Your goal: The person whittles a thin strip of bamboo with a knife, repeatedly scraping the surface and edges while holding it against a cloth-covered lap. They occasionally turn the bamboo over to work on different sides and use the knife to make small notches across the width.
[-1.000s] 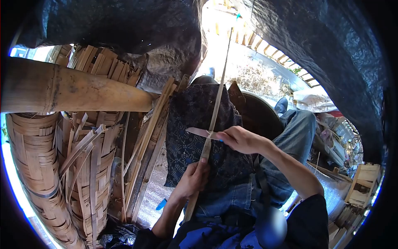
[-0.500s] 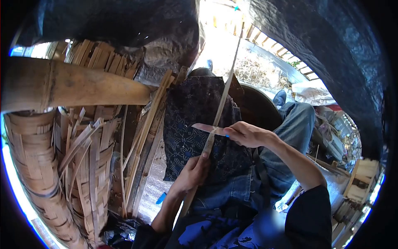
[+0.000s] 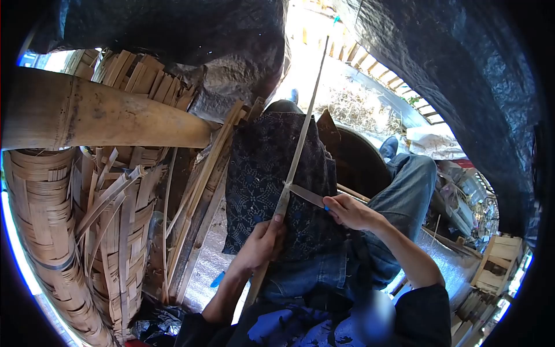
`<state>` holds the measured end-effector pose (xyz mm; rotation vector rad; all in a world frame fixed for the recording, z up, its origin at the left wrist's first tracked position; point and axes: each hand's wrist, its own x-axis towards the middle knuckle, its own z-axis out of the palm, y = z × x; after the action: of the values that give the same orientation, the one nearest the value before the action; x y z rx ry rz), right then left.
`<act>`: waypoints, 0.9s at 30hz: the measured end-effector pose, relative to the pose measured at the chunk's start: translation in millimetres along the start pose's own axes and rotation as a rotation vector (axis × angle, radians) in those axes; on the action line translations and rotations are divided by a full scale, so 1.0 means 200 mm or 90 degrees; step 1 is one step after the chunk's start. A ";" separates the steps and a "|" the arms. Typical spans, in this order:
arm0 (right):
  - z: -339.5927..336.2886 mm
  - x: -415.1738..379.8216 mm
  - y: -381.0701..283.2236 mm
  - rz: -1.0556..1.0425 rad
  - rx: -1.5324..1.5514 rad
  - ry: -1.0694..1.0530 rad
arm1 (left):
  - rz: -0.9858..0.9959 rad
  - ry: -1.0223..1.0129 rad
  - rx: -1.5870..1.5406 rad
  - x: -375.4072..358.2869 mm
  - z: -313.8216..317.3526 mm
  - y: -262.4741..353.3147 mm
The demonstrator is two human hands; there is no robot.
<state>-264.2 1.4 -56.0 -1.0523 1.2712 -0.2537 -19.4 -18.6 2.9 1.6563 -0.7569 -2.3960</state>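
My left hand (image 3: 261, 246) is closed around the lower part of a long, thin bamboo strip (image 3: 300, 144). The strip slants up and away over my lap, its far end against the bright ground. In my right hand (image 3: 352, 212) is a knife (image 3: 306, 195), gripped by its handle, of which a bit of blue shows. The blade points left, and its tip meets the strip just above my left hand; whether it cuts in cannot be seen. Beneath both lies a dark patterned cloth (image 3: 254, 168), draped over my thigh.
A thick bamboo pole (image 3: 133, 118) juts in from the left above tall woven bamboo baskets (image 3: 49, 214). Split bamboo slats (image 3: 199, 199) lean beside my left leg. Dark plastic sheeting (image 3: 457, 63) hangs at the upper right. A dark round container (image 3: 361, 156) stands beyond my lap.
The knife has drawn back to the right and toward me. Its blade lay across the strip before; now only the tip is at it. My left hand keeps its hold.
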 end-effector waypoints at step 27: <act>-0.08 0.03 -0.40 -0.331 -0.133 0.225 | 0.041 0.025 0.037 0.00 0.06 0.02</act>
<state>-246.0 -53.8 2.1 -1.5630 1.3350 -0.7405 -31.6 -18.2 7.8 1.6687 -0.8682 -2.3133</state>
